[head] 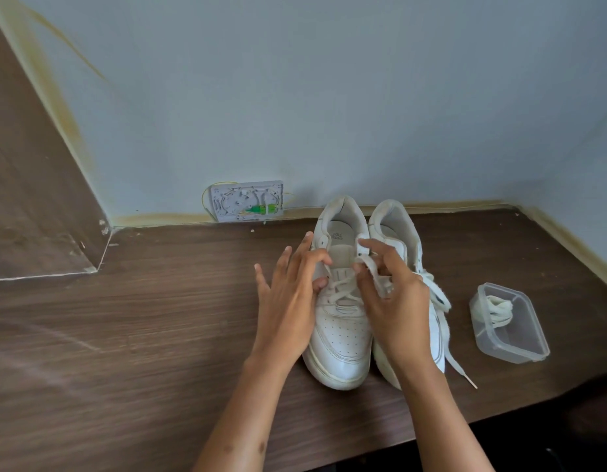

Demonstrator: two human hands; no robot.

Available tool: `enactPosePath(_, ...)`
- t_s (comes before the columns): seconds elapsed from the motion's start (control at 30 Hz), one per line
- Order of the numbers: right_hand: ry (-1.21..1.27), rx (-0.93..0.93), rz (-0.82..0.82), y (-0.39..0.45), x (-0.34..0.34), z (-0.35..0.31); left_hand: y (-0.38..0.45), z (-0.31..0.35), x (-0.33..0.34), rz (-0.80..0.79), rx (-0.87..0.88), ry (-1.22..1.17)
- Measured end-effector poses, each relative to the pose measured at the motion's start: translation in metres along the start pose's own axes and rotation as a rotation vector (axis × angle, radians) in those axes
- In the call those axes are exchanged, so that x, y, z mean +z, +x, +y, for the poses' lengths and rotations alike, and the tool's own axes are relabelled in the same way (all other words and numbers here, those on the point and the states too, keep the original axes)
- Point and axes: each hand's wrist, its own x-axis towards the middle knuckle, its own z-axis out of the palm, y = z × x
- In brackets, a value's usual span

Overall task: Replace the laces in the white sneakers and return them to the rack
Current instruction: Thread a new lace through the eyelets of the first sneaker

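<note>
Dark wood-grain table (124,335) in front of me, pale blue wall (329,97) behind it, grey open junction box (246,200) with green connector low on that wall, yellowish stained edging (159,220) along the wall's base

Head view, downward, close over desk (159,335)
</note>
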Motion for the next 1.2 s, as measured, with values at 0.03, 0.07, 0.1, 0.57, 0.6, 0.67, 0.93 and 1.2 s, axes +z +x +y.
enactPosePath(0.03,-0.012,-0.007,0.006,0.000,0.001,0.001,0.000,0.000,0.000,-0.001,0.002,0.002)
enactPosePath(0.07,-0.028,-0.016,0.009,-0.001,0.003,0.002,0.000,0.000,0.000,-0.002,0.006,0.002)
enactPosePath(0.1,-0.042,-0.022,0.007,-0.001,0.004,0.004,0.000,-0.001,0.000,-0.002,0.009,0.002)
enactPosePath(0.57,-0.228,0.048,0.073,-0.003,0.016,-0.002,0.001,-0.004,0.000,-0.005,0.018,0.015)
enactPosePath(0.6,-0.222,0.086,0.066,-0.003,0.017,-0.002,0.001,-0.004,-0.001,-0.005,0.019,0.014)
enactPosePath(0.67,-0.146,0.180,0.040,-0.002,0.019,-0.004,0.002,-0.004,-0.001,0.001,0.019,0.005)
enactPosePath(0.93,-0.059,0.359,-0.030,0.000,0.023,-0.007,0.000,-0.005,0.002,0.019,0.028,-0.051)
enactPosePath(1.2,-0.132,0.353,-0.035,0.004,0.026,-0.005,0.000,-0.009,0.005,0.013,0.034,-0.076)
